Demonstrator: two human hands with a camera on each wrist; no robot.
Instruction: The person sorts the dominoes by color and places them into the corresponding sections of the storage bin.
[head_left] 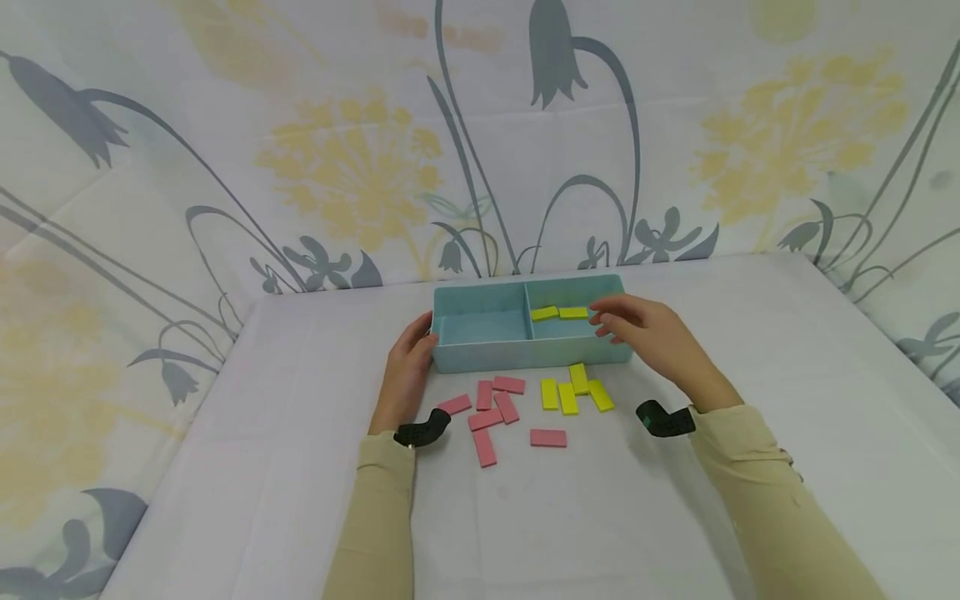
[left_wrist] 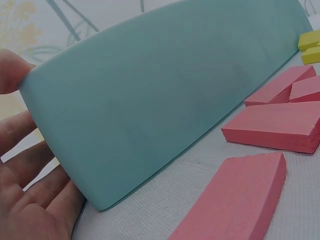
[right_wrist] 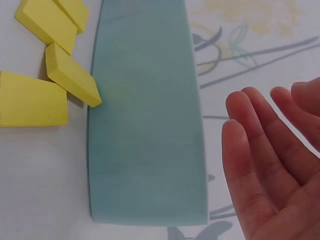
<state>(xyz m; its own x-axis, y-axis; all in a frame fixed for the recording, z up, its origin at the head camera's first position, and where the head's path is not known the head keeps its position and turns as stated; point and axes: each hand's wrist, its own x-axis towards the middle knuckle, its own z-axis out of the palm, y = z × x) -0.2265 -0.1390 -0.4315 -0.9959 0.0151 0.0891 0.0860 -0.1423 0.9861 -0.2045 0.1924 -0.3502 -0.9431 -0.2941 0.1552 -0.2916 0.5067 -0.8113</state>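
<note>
A light blue box (head_left: 480,357) with two compartments stands on the white cloth. My left hand (head_left: 407,367) rests against its left end; in the left wrist view, fairly straight fingers (left_wrist: 42,165) touch the end wall and one fingertip is at the top corner. Above the right compartment is my right hand (head_left: 645,333), its fingers loosely bent and nothing between them. Two yellow blocks (head_left: 573,313) lie inside that compartment, along its back. Several more yellow blocks (head_left: 550,394) lie before the box, one overlapping its front wall in the right wrist view (right_wrist: 72,75).
Several pink blocks (head_left: 485,447) are scattered on the cloth, left of the yellow ones, with one pink block (head_left: 548,438) apart to the right. A divider (head_left: 528,312) splits the box. Behind it rises a flower-patterned cloth (head_left: 495,150).
</note>
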